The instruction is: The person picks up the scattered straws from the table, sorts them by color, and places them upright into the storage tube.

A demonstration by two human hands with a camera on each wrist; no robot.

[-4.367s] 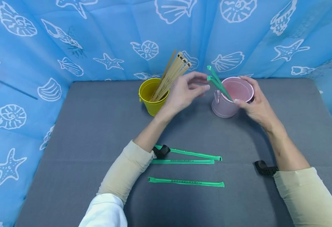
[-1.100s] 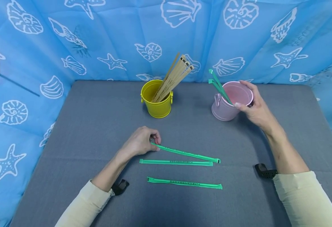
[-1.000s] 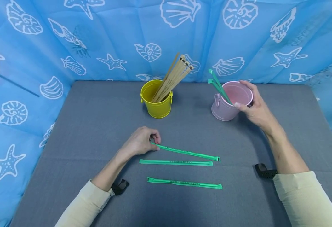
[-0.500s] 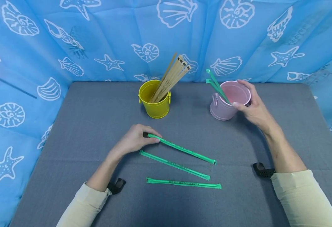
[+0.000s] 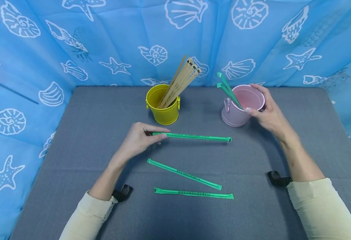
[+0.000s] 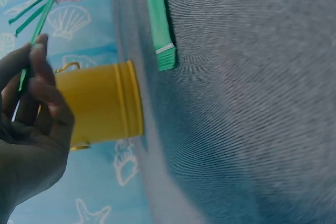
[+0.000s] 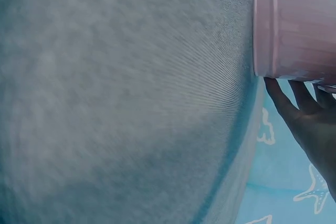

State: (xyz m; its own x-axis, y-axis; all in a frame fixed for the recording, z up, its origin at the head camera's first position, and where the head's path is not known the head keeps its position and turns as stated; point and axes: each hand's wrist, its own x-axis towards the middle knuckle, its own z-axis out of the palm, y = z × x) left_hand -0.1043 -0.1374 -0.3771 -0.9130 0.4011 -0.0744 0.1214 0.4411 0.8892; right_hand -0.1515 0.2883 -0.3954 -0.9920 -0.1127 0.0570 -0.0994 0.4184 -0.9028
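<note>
My left hand (image 5: 136,140) pinches one end of a green paper-wrapped straw (image 5: 199,136), held level above the table with its free end pointing right. In the left wrist view the straw (image 6: 44,14) passes between thumb and fingers. My right hand (image 5: 269,113) grips the pink bucket (image 5: 235,116) on its right side, thumb at the rim and fingers around the far side. Two green wrapped straws (image 5: 227,90) lean out of that bucket to the left. On the table lie two more, a slanted green straw (image 5: 184,174) and, nearer, a green straw (image 5: 193,193).
A yellow bucket (image 5: 165,115) stands left of the pink one, with several tan paper-wrapped sticks (image 5: 181,81) leaning right in it. The grey cloth-covered table (image 5: 103,116) ends at a blue shell-print curtain (image 5: 118,33) behind and at the left.
My left hand picked up the farthest green straw from the table and raised it away from me. The middle straw has swung to a slant. My right hand stays on the pink bucket.
</note>
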